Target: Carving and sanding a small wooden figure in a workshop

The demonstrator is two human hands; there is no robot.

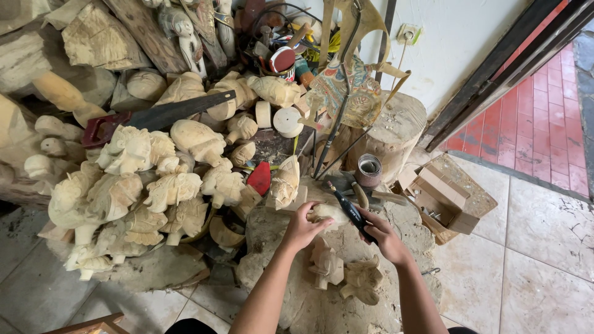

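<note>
- A pale wood carving point(328, 211) lies on the stump top point(334, 297), near its far edge.
- Left hand point(301, 227) curls fingers around it.
- Right hand point(383, 235) grips a black rotary tool point(348, 208), tip touching the carving.
- Finished carvings point(343, 272) crowd nearby; tiled floor point(532, 266) lies open rightward.

Pile of pale carved wooden figures point(142, 185), red-handled handsaw point(161, 114), open cardboard box point(445, 198), round wood stump point(393, 133)

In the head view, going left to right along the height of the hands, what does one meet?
Pile of pale wooden carvings → left hand on a pale carving → black rotary tool → right hand → open cardboard box → pale floor tiles.
</note>
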